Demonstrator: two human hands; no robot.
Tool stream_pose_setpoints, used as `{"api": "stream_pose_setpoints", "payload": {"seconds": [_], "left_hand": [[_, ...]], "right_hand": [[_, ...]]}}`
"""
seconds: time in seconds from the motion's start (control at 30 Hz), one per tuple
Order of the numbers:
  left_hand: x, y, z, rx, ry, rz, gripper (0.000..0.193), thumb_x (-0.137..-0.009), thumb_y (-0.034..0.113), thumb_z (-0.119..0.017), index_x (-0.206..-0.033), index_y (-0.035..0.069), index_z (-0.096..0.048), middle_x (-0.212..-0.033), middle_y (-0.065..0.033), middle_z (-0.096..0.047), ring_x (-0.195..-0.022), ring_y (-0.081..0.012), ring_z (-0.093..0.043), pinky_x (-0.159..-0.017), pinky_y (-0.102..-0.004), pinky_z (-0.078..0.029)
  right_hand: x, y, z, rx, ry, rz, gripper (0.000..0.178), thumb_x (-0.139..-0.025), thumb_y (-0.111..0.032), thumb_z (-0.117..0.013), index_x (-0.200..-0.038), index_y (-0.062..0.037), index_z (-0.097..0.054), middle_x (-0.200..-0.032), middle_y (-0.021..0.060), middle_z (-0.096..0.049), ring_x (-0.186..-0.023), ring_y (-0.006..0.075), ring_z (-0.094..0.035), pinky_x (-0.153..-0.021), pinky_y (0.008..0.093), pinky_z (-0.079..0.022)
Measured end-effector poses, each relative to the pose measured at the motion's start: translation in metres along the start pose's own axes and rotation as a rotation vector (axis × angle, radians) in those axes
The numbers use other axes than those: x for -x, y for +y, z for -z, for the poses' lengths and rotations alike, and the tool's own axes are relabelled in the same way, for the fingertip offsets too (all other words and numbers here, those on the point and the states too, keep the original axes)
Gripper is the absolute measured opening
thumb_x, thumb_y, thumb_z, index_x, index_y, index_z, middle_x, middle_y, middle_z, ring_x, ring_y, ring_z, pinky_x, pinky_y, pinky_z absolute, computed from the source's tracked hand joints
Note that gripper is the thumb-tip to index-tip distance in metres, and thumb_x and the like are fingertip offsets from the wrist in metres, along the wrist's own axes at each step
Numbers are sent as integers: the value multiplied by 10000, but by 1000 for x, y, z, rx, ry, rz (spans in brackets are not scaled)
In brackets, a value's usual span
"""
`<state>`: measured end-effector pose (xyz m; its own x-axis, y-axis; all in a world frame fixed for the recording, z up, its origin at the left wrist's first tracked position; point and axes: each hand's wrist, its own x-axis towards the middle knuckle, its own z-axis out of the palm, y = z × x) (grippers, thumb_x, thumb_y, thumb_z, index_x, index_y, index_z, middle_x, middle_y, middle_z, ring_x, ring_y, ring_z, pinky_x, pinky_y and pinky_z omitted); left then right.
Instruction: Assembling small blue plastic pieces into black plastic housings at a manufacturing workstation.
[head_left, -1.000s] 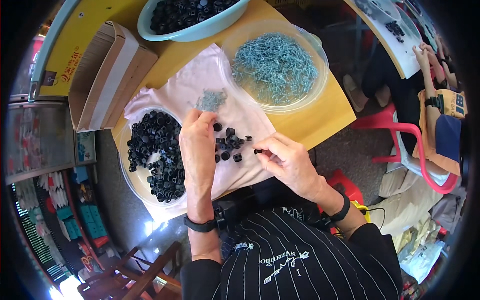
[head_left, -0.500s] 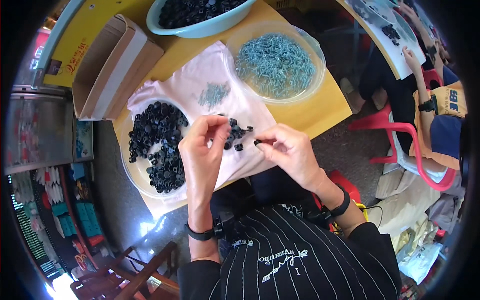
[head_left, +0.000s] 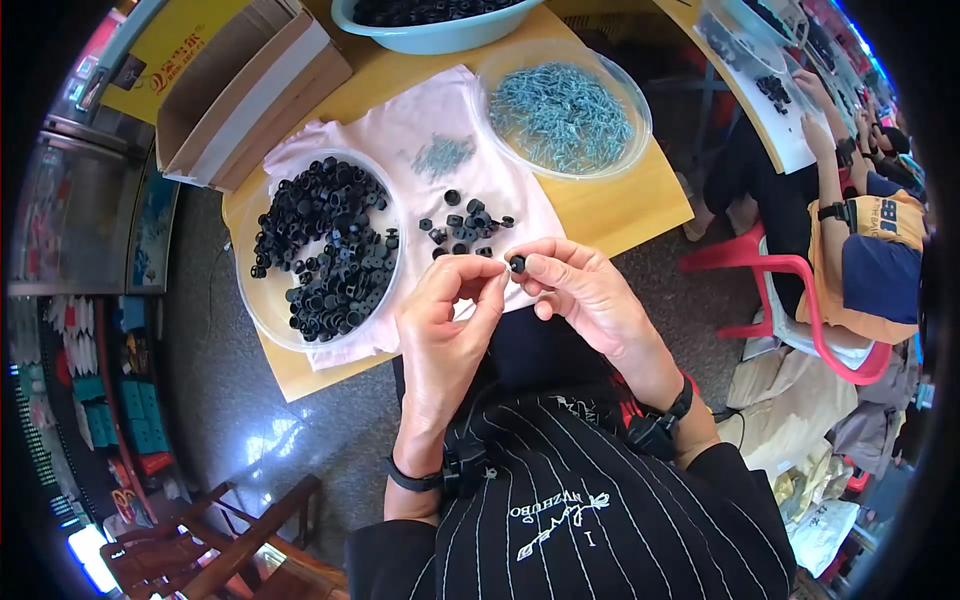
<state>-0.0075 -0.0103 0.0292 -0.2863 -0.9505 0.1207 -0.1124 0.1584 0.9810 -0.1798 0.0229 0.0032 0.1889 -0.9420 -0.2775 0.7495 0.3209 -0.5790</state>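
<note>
Between finger and thumb of my right hand (head_left: pixel 592 298) is a small round black plastic part (head_left: pixel 517 263). My left hand (head_left: pixel 452 318) pinches beside it, its fingertips meeting the part; a thin pale piece, probably a screw, shows only faintly there. Beyond my hands, a loose group of black plastic parts (head_left: pixel 466 224) lies on the pale pink cloth (head_left: pixel 405 125). Farther back on the cloth is a small heap of silvery screws (head_left: pixel 443 155). To the left, a clear round tray (head_left: pixel 262 312) holds many more black parts.
A clear round tub (head_left: pixel 641 122) of screws stands at the back right of the yellow table (head_left: pixel 640 212). Behind are a pale blue basin (head_left: pixel 440 38) of black parts and an open cardboard box (head_left: pixel 262 100). Another person sits at right on a red chair (head_left: pixel 800 268).
My hands have come together, the left moving right toward the black part in the right hand. The view has shifted, and the loose parts on the cloth show more fully.
</note>
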Motion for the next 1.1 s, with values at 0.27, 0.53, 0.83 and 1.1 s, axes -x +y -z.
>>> {"api": "stream_pose_setpoints", "payload": {"seconds": [0.27,0.53,0.83,1.1], "left_hand": [[6,12,3,-371,1,-240,137,-793,-79,-671,-911,-12,-650,-861,-86,-645,-701,-134,-623,-642,-248,-496],[9,10,2,-585,-32,-394,181,-773,-87,-666,-929,2,-638,-871,-104,-646,-702,-212,-634,-617,-294,-511],[13,5,7,-303,-101,-124,120,-836,-46,-656,-950,-10,-647,-888,-135,-664,-782,-252,-669,-703,-295,-524],[22,-11,12,-51,-70,113,97,-869,-50,-645,-962,-23,-652,-858,-76,-681,-769,-120,-659,-702,-241,-524]], "right_hand": [[5,6,-3,106,21,35,229,-929,-130,-639,-1112,7,-654,-938,56,-672,-810,89,-634,-638,207,-576],[10,11,-5,244,65,93,219,-922,-141,-654,-1079,12,-654,-940,59,-672,-844,93,-651,-648,221,-578],[15,18,-14,286,129,133,175,-920,-135,-662,-1022,6,-656,-922,46,-673,-802,82,-651,-694,216,-559],[20,23,-11,531,103,191,198,-911,-42,-642,-1091,37,-663,-910,52,-688,-772,80,-630,-710,218,-525]]}}
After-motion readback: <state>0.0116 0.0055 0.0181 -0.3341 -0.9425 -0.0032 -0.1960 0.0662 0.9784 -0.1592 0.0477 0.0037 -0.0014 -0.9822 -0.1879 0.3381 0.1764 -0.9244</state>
